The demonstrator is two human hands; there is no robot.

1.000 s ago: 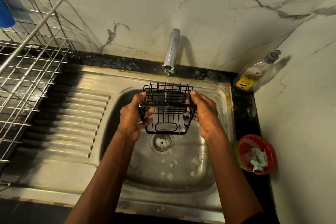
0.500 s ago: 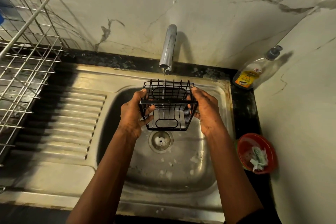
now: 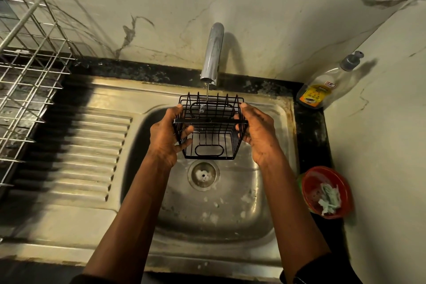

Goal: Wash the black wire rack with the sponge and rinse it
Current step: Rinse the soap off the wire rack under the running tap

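Note:
The black wire rack (image 3: 211, 131) is a small open basket held over the steel sink (image 3: 230, 214), right under the tap (image 3: 212, 53). A thin stream of water falls onto its far wall. My left hand (image 3: 167, 138) grips the rack's left side, fingers curled through the wires. On the opposite side, my right hand (image 3: 258, 132) holds it with the thumb on the top rim. No sponge shows in the sink.
A metal dish rack (image 3: 30, 71) stands at the left beside the ribbed drainboard (image 3: 87, 150). At the back right corner leans a soap bottle (image 3: 322, 90). A red bowl (image 3: 327, 191) with pale scraps sits on the counter right of the sink. The drain (image 3: 202, 175) lies below the rack.
The rack stays under the running tap in both hands, tilted slightly more so its far wall catches the water. The camera view has shifted a little lower.

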